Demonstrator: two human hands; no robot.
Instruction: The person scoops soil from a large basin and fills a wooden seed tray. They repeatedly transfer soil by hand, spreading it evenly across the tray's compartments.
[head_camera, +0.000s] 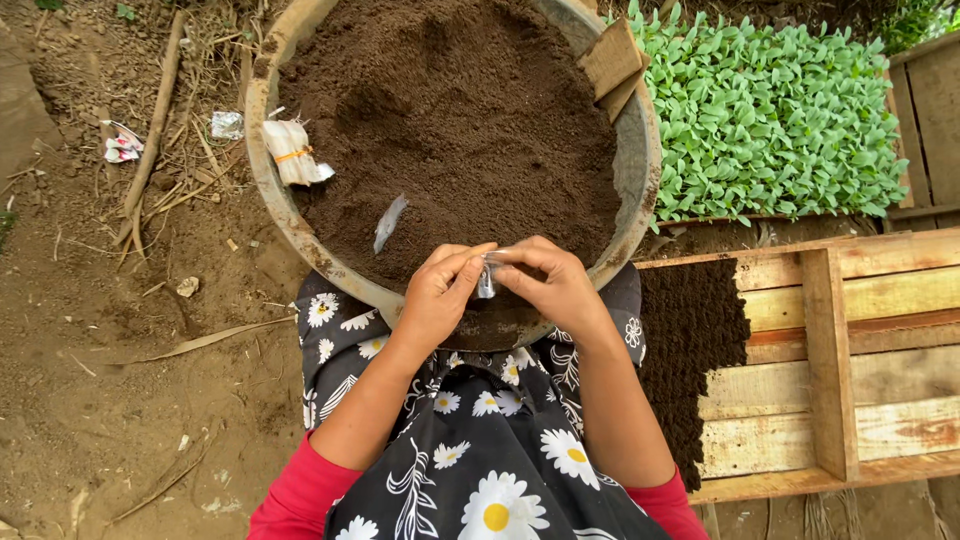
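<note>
My left hand (438, 297) and my right hand (548, 283) meet over the near rim of a wide round basin (262, 150) full of dark soil (450, 110). Between their fingertips they pinch a small clear plastic bag (487, 275). Another flattened clear bag (389, 221) lies on the soil just beyond my left hand. A bundle of white bags bound with an orange band (293, 152) rests on the basin's left rim. My lap below is covered by black cloth with white daisies (490, 450).
A bed of green seedlings (770, 115) grows at the right. A wooden frame (830, 360) beside my right arm holds a block of small soil-filled bags (690, 340). Wooden pieces (612, 62) lean on the basin's far right rim. Bare ground with sticks and litter (122, 142) lies left.
</note>
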